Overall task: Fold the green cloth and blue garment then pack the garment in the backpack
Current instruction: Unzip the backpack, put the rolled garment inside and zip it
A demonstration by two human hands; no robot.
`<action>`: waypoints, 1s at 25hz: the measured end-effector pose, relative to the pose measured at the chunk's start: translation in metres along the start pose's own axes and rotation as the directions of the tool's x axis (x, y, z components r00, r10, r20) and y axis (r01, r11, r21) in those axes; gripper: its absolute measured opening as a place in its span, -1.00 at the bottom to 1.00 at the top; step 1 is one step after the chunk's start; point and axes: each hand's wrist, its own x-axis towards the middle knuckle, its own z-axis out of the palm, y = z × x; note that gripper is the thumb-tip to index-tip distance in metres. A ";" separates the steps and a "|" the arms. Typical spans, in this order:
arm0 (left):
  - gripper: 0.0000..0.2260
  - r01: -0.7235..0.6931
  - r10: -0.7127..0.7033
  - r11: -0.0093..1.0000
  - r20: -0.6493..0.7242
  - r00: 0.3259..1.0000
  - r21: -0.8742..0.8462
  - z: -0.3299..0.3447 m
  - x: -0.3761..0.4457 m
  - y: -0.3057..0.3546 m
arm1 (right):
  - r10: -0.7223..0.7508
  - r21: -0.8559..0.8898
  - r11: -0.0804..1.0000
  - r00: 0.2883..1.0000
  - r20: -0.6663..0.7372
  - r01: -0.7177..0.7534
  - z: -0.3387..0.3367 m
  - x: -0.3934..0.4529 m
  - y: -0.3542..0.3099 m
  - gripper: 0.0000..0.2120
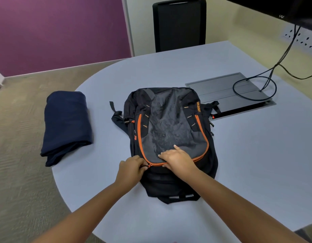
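Observation:
A black and grey backpack point(171, 130) with an orange zipper lies flat in the middle of the grey table point(257, 155). At the near end of the orange zipper, my left hand point(132, 168) pinches the zipper pull. My right hand point(178, 159) rests flat on the grey front panel beside it, fingers spread and thumb at the zipper line. The folded dark blue garment point(67, 125) lies on the table's left edge, apart from the backpack. No green cloth is in view.
A grey cable box lid point(222, 88) with black cables point(267, 74) sits behind the backpack to the right. A black chair point(179, 23) stands at the far side. A monitor's edge point(274, 7) hangs top right. The table's rounded edge drops to carpet on the left.

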 end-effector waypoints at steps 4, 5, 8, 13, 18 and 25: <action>-0.88 0.005 -0.003 1.000 -0.112 0.994 0.013 -0.010 0.003 -0.006 | 0.026 0.211 0.978 0.994 -0.105 -0.003 -0.006 -0.006 0.010 -0.63; -0.88 0.008 -0.006 1.000 -0.155 0.988 0.018 -0.016 0.007 -0.007 | 0.022 0.256 0.966 0.989 -0.144 0.016 -0.011 -0.011 0.012 -0.64; -0.88 0.049 -0.038 0.997 -0.198 0.979 0.051 -0.037 0.030 -0.013 | 0.028 0.339 0.940 0.981 -0.194 0.040 -0.028 -0.017 0.019 -0.65; -0.85 0.149 -0.128 0.986 -0.235 0.963 0.072 -0.064 0.102 -0.025 | 0.024 0.454 0.889 0.982 -0.186 0.064 -0.055 -0.023 0.028 -0.40; -0.80 0.172 -0.133 0.972 -0.229 0.964 0.161 -0.070 0.172 -0.029 | 0.022 0.544 0.839 0.997 -0.080 0.025 -0.060 -0.026 0.038 -0.52; -0.81 0.167 -0.149 0.982 -0.177 0.973 0.093 -0.067 0.202 -0.036 | 0.082 0.574 0.814 0.996 0.038 -0.089 -0.057 -0.030 0.038 -0.42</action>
